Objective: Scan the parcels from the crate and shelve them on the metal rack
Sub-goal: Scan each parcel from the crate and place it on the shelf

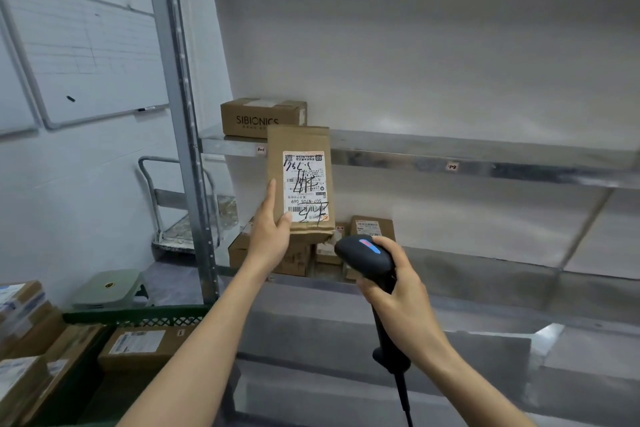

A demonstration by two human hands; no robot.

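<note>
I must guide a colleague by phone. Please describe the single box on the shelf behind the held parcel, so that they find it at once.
Find the metal rack. At the left end of the second visible shelf down, beside the post, sits one brown box. Unlike the parcels one shelf below, it stands alone and bears the printed word SIBIONICS.

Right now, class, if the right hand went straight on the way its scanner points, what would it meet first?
Most likely the lower end of the parcel, which the left hand grips just ahead of the scanner in the right hand. Depth is unclear; it might pass beneath.
</note>
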